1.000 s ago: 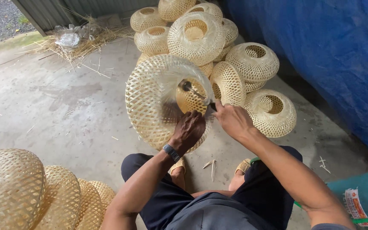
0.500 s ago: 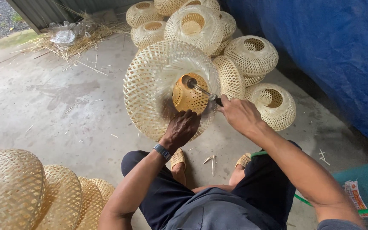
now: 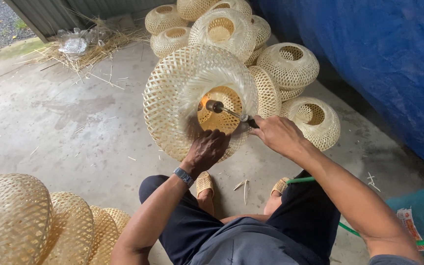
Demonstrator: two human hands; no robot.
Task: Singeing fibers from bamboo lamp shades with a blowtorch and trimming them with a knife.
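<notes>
From the head camera, the left hand (image 3: 208, 149) gripped the lower rim of a woven bamboo lampshade (image 3: 182, 93), held up over the concrete floor (image 3: 65, 122). The right hand (image 3: 278, 133) was closed around a gas torch (image 3: 229, 112), its nozzle inside the opening.

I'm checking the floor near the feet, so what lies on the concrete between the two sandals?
In the head view, a few thin pale bamboo splinters lie on the bare concrete between the left sandal and the right sandal; nothing else shows there.
</notes>
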